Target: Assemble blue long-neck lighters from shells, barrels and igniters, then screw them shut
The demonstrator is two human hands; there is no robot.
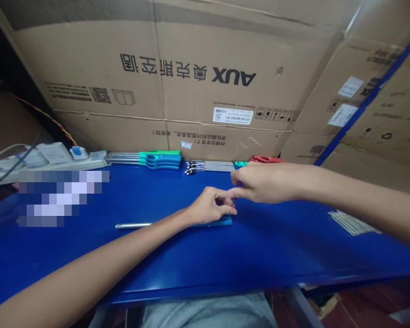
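Observation:
My left hand (208,207) is closed in a pinch over a blue-handled stick lighter (225,220) lying on the table, its metal tube (131,225) pointing left. From the right, my right hand (263,182) meets it, fingertips pinched together. A tiny dark, thin piece (233,200) shows between the two hands, too small to name. Part of the lighter's handle is hidden under my left hand and wrist.
Along the back lie stick lighters with blue and green handles (164,160), metal tubes with wired ends (218,166) and red handles (268,159). A power strip (85,161) sits left, whitish thin strips (353,223) right. A cardboard sheet (191,98) stands behind.

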